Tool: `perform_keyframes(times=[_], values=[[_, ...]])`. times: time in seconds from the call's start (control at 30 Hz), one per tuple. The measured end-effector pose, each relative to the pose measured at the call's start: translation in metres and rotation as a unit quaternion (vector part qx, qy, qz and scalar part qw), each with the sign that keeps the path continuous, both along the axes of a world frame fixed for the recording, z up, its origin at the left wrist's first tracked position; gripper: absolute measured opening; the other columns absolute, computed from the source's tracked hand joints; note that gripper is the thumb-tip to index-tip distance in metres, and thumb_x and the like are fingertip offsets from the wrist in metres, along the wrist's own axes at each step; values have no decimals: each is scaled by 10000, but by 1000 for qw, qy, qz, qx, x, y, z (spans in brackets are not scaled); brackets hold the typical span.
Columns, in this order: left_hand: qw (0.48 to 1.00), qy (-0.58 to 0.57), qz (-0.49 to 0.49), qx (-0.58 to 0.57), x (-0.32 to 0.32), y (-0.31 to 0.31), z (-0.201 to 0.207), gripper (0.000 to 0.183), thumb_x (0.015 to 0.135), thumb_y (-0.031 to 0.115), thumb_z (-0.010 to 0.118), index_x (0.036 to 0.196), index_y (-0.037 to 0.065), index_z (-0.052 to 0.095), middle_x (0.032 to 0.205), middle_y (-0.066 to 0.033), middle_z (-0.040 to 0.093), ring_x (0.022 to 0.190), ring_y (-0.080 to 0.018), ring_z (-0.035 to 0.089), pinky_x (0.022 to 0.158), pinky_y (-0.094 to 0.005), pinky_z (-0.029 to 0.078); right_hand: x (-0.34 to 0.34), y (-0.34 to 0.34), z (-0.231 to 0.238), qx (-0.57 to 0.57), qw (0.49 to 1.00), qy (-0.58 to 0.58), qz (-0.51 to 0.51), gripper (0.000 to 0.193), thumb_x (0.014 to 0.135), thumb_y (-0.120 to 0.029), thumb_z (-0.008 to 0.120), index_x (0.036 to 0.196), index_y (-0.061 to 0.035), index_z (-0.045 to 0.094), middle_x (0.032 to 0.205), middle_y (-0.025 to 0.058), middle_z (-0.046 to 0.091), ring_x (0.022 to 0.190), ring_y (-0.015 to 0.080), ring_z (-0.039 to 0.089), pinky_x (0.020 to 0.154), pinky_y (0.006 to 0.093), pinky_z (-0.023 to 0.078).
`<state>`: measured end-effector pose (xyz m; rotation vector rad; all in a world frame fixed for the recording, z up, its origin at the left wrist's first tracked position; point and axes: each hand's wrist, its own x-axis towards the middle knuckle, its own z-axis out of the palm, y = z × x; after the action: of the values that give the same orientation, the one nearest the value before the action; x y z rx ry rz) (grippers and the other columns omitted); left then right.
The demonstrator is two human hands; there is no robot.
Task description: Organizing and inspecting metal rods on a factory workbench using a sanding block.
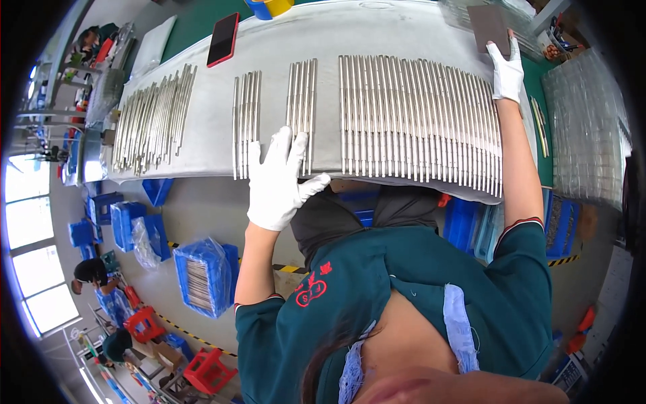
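My left hand (277, 185), in a white glove, is open with its fingers spread. Its fingertips lie over the near ends of two small groups of slim metal rods: a left group (247, 101) and a right group (302, 87). My right hand (508, 73), also gloved but with a bare fingertip showing, reaches to the far right of the table. It is closed on the near edge of a flat brown-grey pad (488, 25). Between my hands lies a wide row of metal rods (417, 114), side by side. A looser, uneven group of rods (153, 121) lies at the far left.
A grey-white cloth (282, 40) covers the table. A red-edged phone (223, 40) and a blue-yellow roll (269, 8) lie at the back. Stacked clear plastic trays (582, 121) stand at right. Blue bins (202, 276) and red stools (210, 370) stand on the floor; other people work at left.
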<state>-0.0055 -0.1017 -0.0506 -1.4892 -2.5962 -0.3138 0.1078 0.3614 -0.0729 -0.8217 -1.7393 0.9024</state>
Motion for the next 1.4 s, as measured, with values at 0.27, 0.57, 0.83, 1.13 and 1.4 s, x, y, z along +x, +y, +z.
perform_keyframes(times=[0.27, 0.57, 0.83, 1.13, 1.4], values=[[999, -6, -18, -39, 6, 13, 2, 880, 831, 674, 562, 1447, 54, 460, 1448, -226, 476, 1336, -398, 452, 1150, -573, 220, -1, 2, -3, -9, 1000, 9, 4, 657, 857, -248, 764, 1446, -119, 504, 1270, 108, 649, 1099, 152, 615, 943, 271, 470], [995, -37, -90, 20, 21, 42, -2, 898, 793, 733, 548, 1388, 60, 524, 1390, -210, 530, 1277, -397, 503, 1100, -617, 277, -2, 4, -7, -1, 1000, 6, 1, 648, 872, -284, 751, 1449, -129, 501, 1310, 120, 625, 1150, 170, 595, 978, 279, 453], [999, 33, 3, -27, 6, 4, -2, 860, 814, 697, 575, 1423, 95, 493, 1406, -241, 504, 1291, -430, 485, 1087, -629, 279, -3, 5, -8, 10, 1000, 18, 3, 638, 848, -272, 770, 1426, -151, 529, 1239, 113, 661, 1066, 177, 635, 924, 294, 489], [996, -12, -84, -37, 27, 50, 8, 871, 821, 691, 560, 1426, 71, 471, 1420, -248, 473, 1304, -446, 451, 1110, -613, 248, -1, 2, -8, -12, 1000, 8, 17, 663, 858, -277, 757, 1453, -140, 497, 1340, 123, 607, 1185, 182, 584, 996, 278, 446], [989, -28, -146, 7, 39, 78, 1, 870, 811, 715, 548, 1426, 103, 483, 1410, -241, 494, 1286, -439, 477, 1078, -640, 280, -7, 0, -8, -32, 998, 40, 38, 649, 865, -227, 758, 1451, -128, 498, 1315, 98, 620, 1146, 149, 595, 972, 263, 462]])
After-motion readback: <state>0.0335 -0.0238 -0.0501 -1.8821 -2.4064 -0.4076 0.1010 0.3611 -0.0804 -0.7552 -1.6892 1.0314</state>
